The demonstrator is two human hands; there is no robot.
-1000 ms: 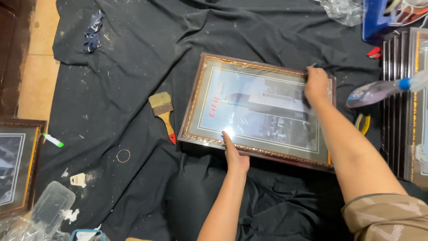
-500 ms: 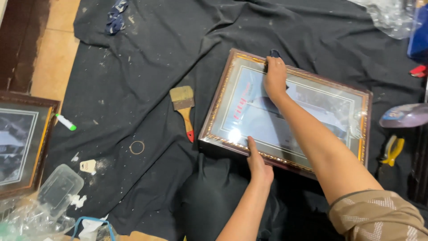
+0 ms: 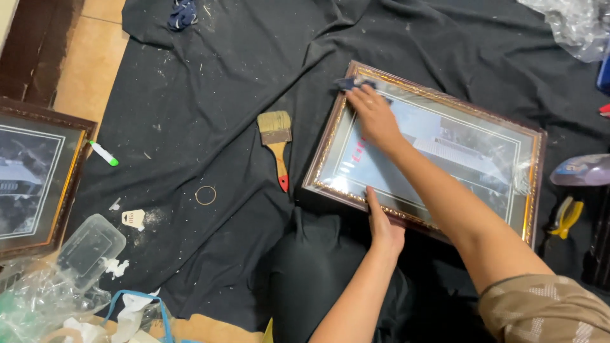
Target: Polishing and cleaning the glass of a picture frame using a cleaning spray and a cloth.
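Framed picture (image 3: 445, 149) lies flat on the black cloth (image 3: 210, 70), glass up, ornate gold-and-brown frame. Long axis runs from upper left down to lower right, tilted against the view edges. It sits right of centre, directly in front of the person.

Right hand (image 3: 375, 117) is on the glass near the upper left corner, fingers curled down over a small dark rag (image 3: 353, 82), pressing it to the frame edge there. Rag pokes out just past the fingertips. Arm crosses the whole picture diagonally from lower right, so the remaining glass lies back along the forearm, toward the lower right.

Left hand (image 3: 383, 222) is at the near long edge, fingers together and flat, thumb side against the frame moulding, bracing it. Not pinching anything. It touches the frame only, close to the lower left corner.

Right hand is nearer the far corner; left is nearer the body.

Around: paintbrush (image 3: 277, 143) with red-tipped handle just left of the frame, apart from it, handle pointing toward the person. Rubber band ring (image 3: 205, 195) further left. Green-capped marker (image 3: 103, 153) near a second framed picture (image 3: 35, 178) at the left edge. Clear plastic container (image 3: 89, 248) and crumpled plastic wrap lower left. Yellow-handled pliers (image 3: 564, 217) right of the frame. Nothing sits on the glass besides hand and rag.
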